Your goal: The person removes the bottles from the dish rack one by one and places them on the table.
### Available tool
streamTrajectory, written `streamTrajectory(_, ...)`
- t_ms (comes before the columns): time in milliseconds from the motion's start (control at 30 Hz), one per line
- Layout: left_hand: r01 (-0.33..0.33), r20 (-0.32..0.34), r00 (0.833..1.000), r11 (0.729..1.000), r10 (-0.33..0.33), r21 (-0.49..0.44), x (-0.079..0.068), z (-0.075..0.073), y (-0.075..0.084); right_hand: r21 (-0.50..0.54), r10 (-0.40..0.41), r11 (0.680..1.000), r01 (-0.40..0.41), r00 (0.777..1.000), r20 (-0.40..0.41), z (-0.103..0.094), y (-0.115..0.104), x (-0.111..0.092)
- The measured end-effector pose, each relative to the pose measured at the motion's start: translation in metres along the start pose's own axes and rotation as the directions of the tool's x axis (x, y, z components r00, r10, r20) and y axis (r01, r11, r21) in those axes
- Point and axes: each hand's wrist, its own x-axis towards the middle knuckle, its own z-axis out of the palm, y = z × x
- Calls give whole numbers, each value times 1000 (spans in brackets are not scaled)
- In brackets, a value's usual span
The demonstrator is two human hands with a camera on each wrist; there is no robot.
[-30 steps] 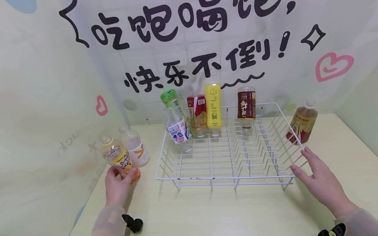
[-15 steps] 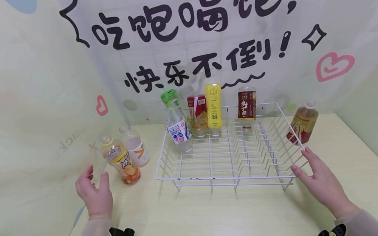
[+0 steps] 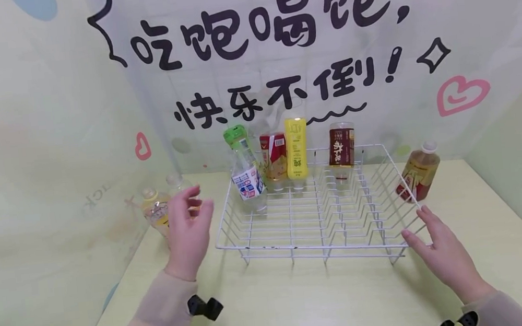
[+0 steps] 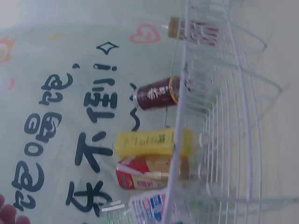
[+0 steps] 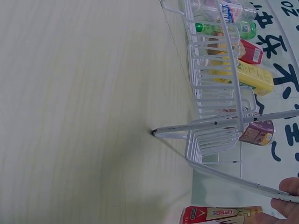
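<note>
My left hand (image 3: 190, 235) is raised left of the white wire dish rack (image 3: 292, 246), fingers loosely bent and holding nothing. It partly covers a bottle with a yellow label (image 3: 156, 210) and a clear bottle (image 3: 177, 184) behind it. At the rack's front right corner, my right hand (image 3: 449, 255) holds the rim; in the right wrist view the wire passes between the fingers (image 5: 289, 186). Upside down along the rack's back stand a clear bottle with a blue-and-white label (image 3: 249, 182), a green-ended bottle (image 3: 235, 132), a red-and-gold one (image 3: 273, 156), a yellow one (image 3: 296, 149) and a dark-red-labelled one (image 3: 342, 147).
An upright bottle with a brown and red label (image 3: 418, 174) stands on the table (image 3: 303, 306) right of the rack. A printed cloth backdrop (image 3: 252, 69) with black lettering rises behind, with cloth at both sides.
My left hand has let go of the yellow-labelled bottle, drawn back to the left, then swung right to in front of the two left bottles. My right hand stays on the rack.
</note>
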Motion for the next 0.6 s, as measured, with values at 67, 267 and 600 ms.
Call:
streamTrajectory(67,139,66,988,990,-137,-34,9,13,8,-1,2,1000,-2,1000,-1,0,1,0)
streamTrajectory(267,411,146,909,895,-390,-173,38,49,6,-4,4,1000,-4,1000,-2,1,2,0)
streamTrajectory(600,623,104,779,743,-619,-245,62,97,-10,-6,8,1000,-8,1000,-4,0,0,0)
